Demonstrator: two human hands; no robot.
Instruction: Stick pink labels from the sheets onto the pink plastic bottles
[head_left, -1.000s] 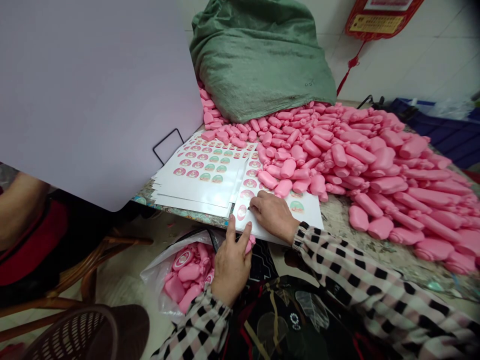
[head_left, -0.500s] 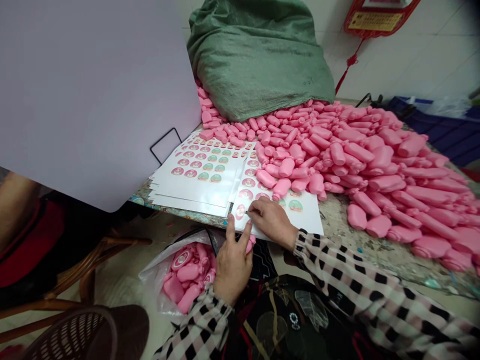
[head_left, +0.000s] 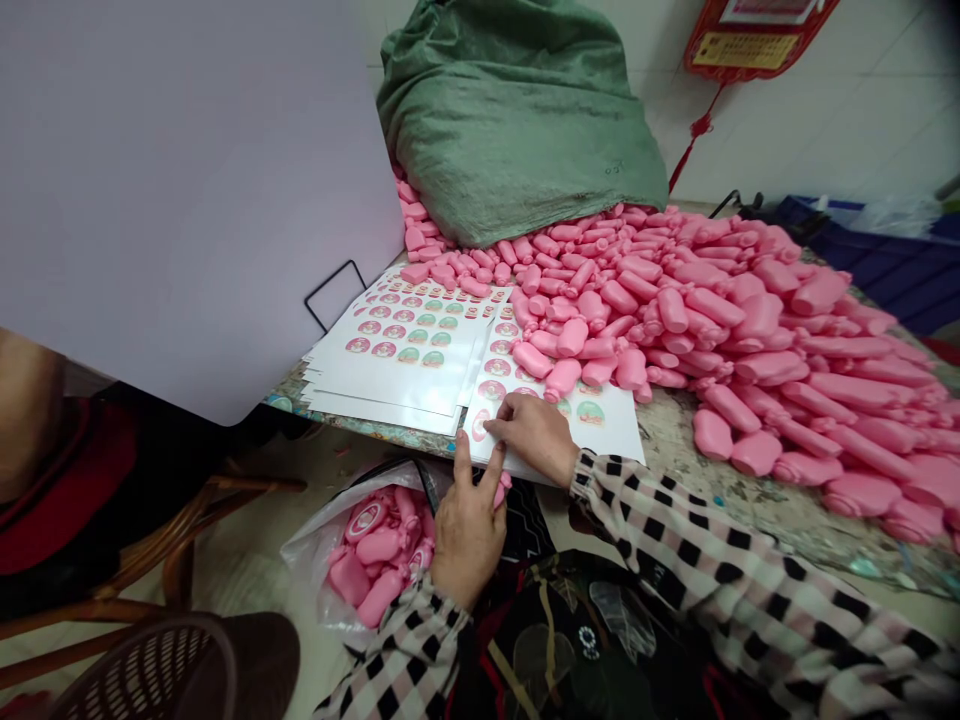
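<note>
My left hand (head_left: 471, 530) is at the front edge of the table, index and middle fingers stretched over the sheet's edge. A small pink plastic bottle (head_left: 502, 488) shows between its fingers, mostly hidden by the hand. Thumb and forefinger of my right hand (head_left: 534, 432) pinch at the edge of a pink oval sticker (head_left: 479, 422) on the near left corner of a sticker sheet (head_left: 619, 435). The sheet carries pink and green stickers; several bottles lie on its far part.
Left of it lies a stack of sticker sheets (head_left: 390, 385). A heap of pink bottles (head_left: 720, 310) spills from a green sack (head_left: 517, 120). Below the table hangs a plastic bag (head_left: 319, 570) with labelled bottles. A large pale panel (head_left: 195, 180) and another person's arm (head_left: 30, 410) are at left.
My right hand has shifted slightly left, its fingertips now at the oval sticker's right edge. My left hand stays nearly still.
</note>
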